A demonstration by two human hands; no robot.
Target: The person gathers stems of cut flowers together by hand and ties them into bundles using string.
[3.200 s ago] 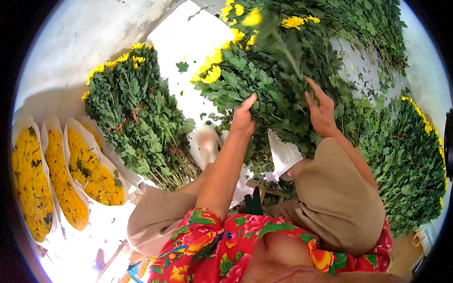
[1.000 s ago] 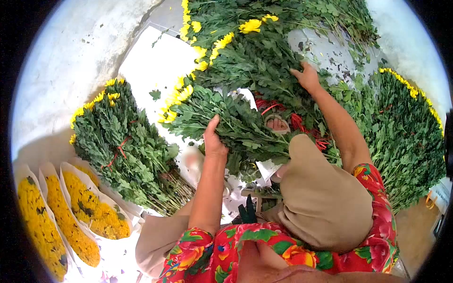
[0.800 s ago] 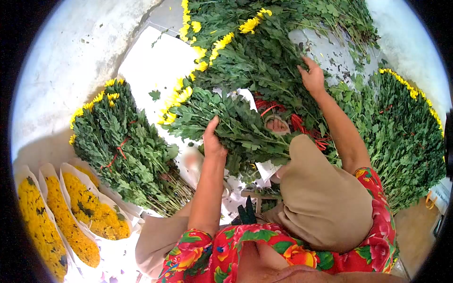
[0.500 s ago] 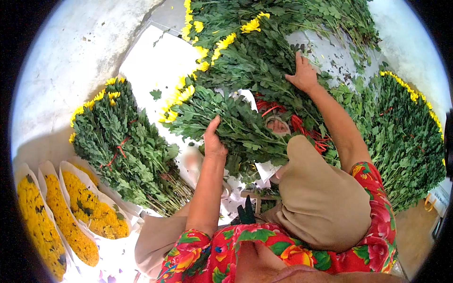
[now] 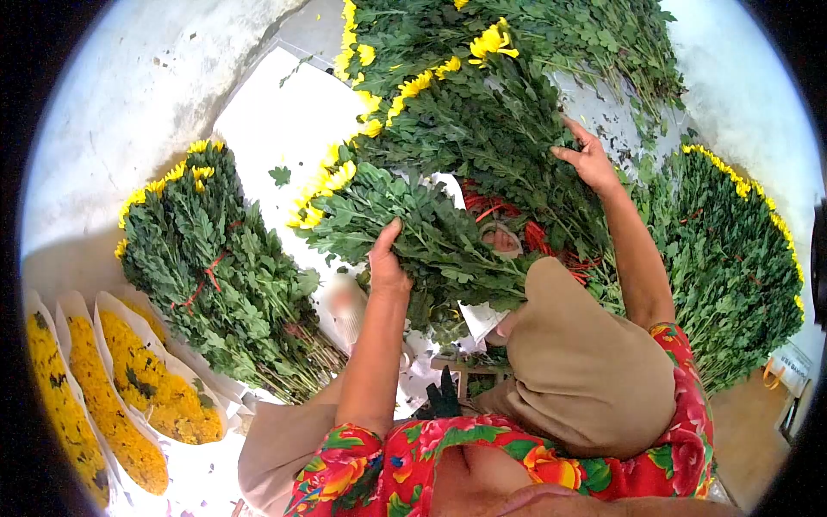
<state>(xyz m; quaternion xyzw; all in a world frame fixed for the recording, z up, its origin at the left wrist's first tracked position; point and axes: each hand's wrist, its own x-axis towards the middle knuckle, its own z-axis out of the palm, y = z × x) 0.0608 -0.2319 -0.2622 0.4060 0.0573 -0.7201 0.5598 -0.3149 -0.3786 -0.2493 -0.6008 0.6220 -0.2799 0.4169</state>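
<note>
My left hand [image 5: 388, 265] is wrapped round a bunch of yellow chrysanthemums [image 5: 379, 207], its thumb on top of the leaves. The bunch lies slantwise, with blooms at the upper left and stems toward my knee. At the upper right, my right hand [image 5: 590, 159] grips a leafy chrysanthemum stem [image 5: 532, 90] raised above the pile, with the fingertips partly behind leaves. Under that stem spreads a loose layer of chrysanthemums [image 5: 465, 129], blooms facing left. Red ties [image 5: 538, 237] lie in a tangle between the bunch and this layer.
A tied chrysanthemum bundle [image 5: 224, 267] rests at the left, beside paper-wrapped yellow flowers [image 5: 159, 379]. More bundles [image 5: 732, 258] stand at the right, and a further heap [image 5: 551, 34] lies at the back. White sheeting [image 5: 276, 112] covers the floor. My bent knee [image 5: 577, 345] is close below the bunch.
My right hand has moved slightly right and down, and the stem with its yellow bloom has shifted right and up off the pile. The left hand keeps its bunch almost still.
</note>
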